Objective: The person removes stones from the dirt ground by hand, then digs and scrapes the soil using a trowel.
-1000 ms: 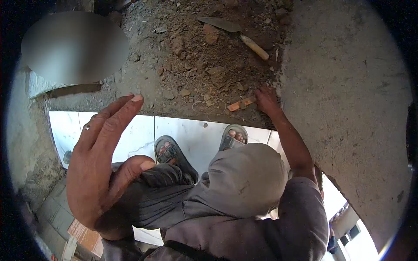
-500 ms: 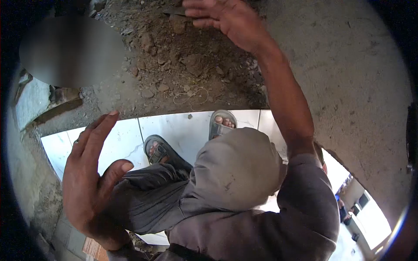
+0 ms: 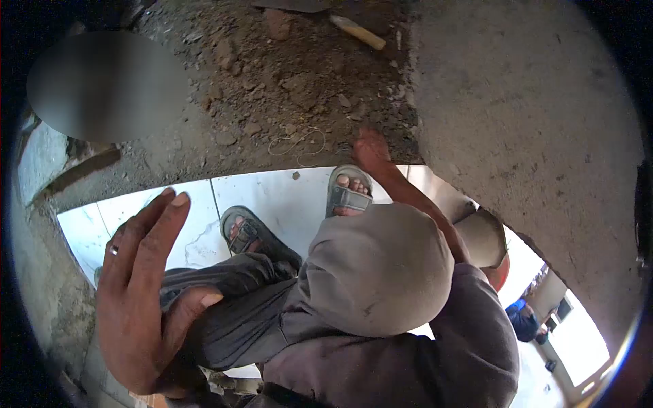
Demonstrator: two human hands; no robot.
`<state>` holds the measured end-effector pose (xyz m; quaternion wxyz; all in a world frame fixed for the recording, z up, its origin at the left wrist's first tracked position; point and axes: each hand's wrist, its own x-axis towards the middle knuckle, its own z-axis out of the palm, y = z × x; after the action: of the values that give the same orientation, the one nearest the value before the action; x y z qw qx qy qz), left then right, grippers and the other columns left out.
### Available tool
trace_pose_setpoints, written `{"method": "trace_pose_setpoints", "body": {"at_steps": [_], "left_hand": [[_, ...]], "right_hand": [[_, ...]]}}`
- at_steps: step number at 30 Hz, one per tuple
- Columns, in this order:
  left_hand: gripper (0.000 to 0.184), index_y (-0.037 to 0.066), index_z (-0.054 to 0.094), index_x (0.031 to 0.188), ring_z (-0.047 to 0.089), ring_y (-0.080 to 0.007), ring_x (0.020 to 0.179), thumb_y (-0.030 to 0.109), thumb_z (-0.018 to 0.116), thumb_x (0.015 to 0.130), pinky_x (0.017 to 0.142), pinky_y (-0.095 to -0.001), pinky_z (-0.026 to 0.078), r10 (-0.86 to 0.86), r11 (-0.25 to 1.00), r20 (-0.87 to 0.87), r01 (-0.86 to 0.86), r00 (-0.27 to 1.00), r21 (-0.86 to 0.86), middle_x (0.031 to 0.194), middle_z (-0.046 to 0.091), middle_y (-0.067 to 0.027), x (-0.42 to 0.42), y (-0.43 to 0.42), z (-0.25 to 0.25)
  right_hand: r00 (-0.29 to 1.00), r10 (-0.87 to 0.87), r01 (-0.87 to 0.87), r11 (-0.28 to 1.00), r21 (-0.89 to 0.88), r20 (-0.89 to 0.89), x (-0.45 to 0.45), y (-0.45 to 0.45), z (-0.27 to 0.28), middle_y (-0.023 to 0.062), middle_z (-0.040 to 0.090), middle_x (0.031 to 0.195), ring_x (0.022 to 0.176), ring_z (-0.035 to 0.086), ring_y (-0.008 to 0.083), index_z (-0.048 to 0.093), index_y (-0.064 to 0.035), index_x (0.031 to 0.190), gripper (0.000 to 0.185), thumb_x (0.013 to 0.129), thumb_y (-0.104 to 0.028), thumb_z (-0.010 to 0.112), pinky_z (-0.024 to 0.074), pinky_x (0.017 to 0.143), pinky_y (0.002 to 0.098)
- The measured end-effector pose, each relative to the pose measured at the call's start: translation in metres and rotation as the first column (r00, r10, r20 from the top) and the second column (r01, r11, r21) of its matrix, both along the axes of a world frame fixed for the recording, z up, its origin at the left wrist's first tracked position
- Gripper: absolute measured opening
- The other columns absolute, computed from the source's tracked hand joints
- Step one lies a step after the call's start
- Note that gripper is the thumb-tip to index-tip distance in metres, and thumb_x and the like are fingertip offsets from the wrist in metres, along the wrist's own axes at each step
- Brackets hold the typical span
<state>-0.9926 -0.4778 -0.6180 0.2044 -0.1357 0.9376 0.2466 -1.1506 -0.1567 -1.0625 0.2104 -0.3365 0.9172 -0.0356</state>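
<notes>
My left hand (image 3: 146,292) is raised over my left leg, fingers stretched and thumb apart, holding nothing; a ring shows on one finger. My right hand (image 3: 371,148) reaches down beyond my right knee to the dirt along the edge of the white tiles (image 3: 272,187). Its fingers are blurred against the soil, so their grip is unclear. Farther up, a trowel (image 3: 358,32) with a wooden handle lies on the loose brown soil (image 3: 292,88), its grey blade partly cut off by the frame's top.
My sandalled feet (image 3: 255,241) stand on the tiles. Grey concrete (image 3: 517,109) borders the soil on the right. A round container (image 3: 484,241) sits behind my right arm. A person in blue (image 3: 522,319) is in the background. A pale slab (image 3: 44,160) lies at left.
My right hand has come down from above the trowel to the soil near my right foot. The trowel's handle now shows. My left hand stays raised, slightly shifted.
</notes>
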Motion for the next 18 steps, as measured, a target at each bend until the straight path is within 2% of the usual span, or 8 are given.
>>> {"method": "trace_pose_setpoints", "body": {"at_steps": [5, 8, 9, 10, 12, 15, 16, 18], "left_hand": [[0.065, 0.009, 0.047, 0.129, 0.05, -0.0351, 0.11, 0.044, 0.062, 0.076, 0.093, -0.0448, 0.04, -0.014, 0.999, -0.056, 0.015, 0.998, 0.031, 0.124, 0.051, -0.0178, -0.002, 0.005, 0.0], [0.062, 0.01, 0.047, 0.128, 0.05, -0.0348, 0.112, 0.041, 0.063, 0.077, 0.094, -0.0456, 0.039, -0.036, 0.998, -0.072, 0.039, 0.997, 0.05, 0.125, 0.051, -0.0173, -0.003, 0.005, 0.003], [0.061, 0.011, 0.047, 0.128, 0.05, -0.0347, 0.112, 0.04, 0.063, 0.077, 0.094, -0.0459, 0.039, -0.041, 0.998, -0.075, 0.045, 0.996, 0.053, 0.125, 0.051, -0.0171, -0.003, 0.008, 0.005], [0.061, 0.011, 0.047, 0.128, 0.05, -0.0346, 0.112, 0.039, 0.063, 0.077, 0.095, -0.0462, 0.039, -0.044, 0.997, -0.075, 0.049, 0.996, 0.063, 0.125, 0.051, -0.0169, -0.002, 0.007, 0.006], [0.059, 0.012, 0.047, 0.128, 0.049, -0.0344, 0.113, 0.037, 0.063, 0.077, 0.095, -0.0467, 0.038, -0.051, 0.996, -0.065, 0.055, 0.997, 0.069, 0.126, 0.051, -0.0166, -0.001, 0.005, 0.008], [0.059, 0.011, 0.047, 0.128, 0.049, -0.0347, 0.114, 0.037, 0.063, 0.078, 0.096, -0.0469, 0.038, -0.057, 0.995, -0.059, 0.062, 0.997, 0.08, 0.126, 0.05, -0.017, 0.001, 0.006, 0.009], [0.06, 0.01, 0.046, 0.128, 0.048, -0.0352, 0.115, 0.039, 0.062, 0.078, 0.097, -0.0465, 0.037, -0.056, 0.995, -0.051, 0.061, 0.997, 0.085, 0.127, 0.05, -0.0177, 0.001, 0.006, 0.009], [0.068, 0.006, 0.044, 0.13, 0.047, -0.0373, 0.116, 0.047, 0.059, 0.078, 0.099, -0.0448, 0.037, -0.045, 0.995, -0.012, 0.046, 0.999, 0.083, 0.128, 0.048, -0.0206, 0.002, 0.005, 0.009]], "right_hand": [[0.95, 0.302, -0.31, 0.945, 0.102, 0.085, -0.006, -0.011, 0.041, 0.02, 0.056, 0.092, 0.096, 0.054, 0.0372, 0.066, -0.0067, 0.082, 0.019, 0.065, -0.012, 0.064, 0.0462, 0.078, 0.0454], [0.925, 0.329, -0.359, 0.921, -0.151, -0.191, -0.007, 0.003, 0.049, 0.0165, 0.058, 0.085, 0.088, 0.057, 0.0321, 0.063, -0.0063, 0.087, 0.016, 0.074, -0.015, 0.063, 0.0465, 0.074, 0.0425], [0.94, 0.067, 0.061, 0.933, -0.356, 0.335, -0.008, 0.003, 0.063, 0.0146, 0.059, 0.082, 0.082, 0.058, 0.0302, 0.06, -0.0062, 0.089, 0.017, 0.079, -0.019, 0.061, 0.0465, 0.07, 0.0407], [0.6, -0.079, 0.506, 0.809, -0.301, 0.796, -0.007, 0.0, 0.079, 0.0127, 0.059, 0.078, 0.077, 0.059, 0.0283, 0.058, -0.0061, 0.092, 0.019, 0.085, -0.023, 0.059, 0.0465, 0.067, 0.0389], [0.744, -0.011, 0.332, 0.874, -0.356, 0.668, -0.007, 0.018, 0.126, 0.011, 0.058, 0.072, 0.066, 0.058, 0.0268, 0.054, -0.0057, 0.093, 0.026, 0.09, -0.032, 0.053, 0.0463, 0.063, 0.0364], [0.818, -0.025, -0.036, 0.995, 0.095, 0.574, -0.004, 0.076, 0.196, 0.0151, 0.058, 0.074, 0.067, 0.059, 0.0307, 0.052, -0.0055, 0.088, 0.023, 0.091, -0.029, 0.051, 0.0459, 0.062, 0.0407], [0.828, 0.177, -0.176, 0.983, -0.054, 0.532, -0.005, 0.114, 0.213, 0.0163, 0.058, 0.075, 0.07, 0.06, 0.032, 0.053, -0.0056, 0.087, 0.022, 0.091, -0.027, 0.049, 0.0454, 0.063, 0.0436], [0.924, 0.016, -0.082, 0.984, 0.157, 0.382, -0.007, 0.244, 0.205, 0.0163, 0.061, 0.086, 0.08, 0.06, 0.0298, 0.059, -0.0058, 0.091, 0.02, 0.087, -0.023, 0.051, 0.0459, 0.072, 0.0409]]}}
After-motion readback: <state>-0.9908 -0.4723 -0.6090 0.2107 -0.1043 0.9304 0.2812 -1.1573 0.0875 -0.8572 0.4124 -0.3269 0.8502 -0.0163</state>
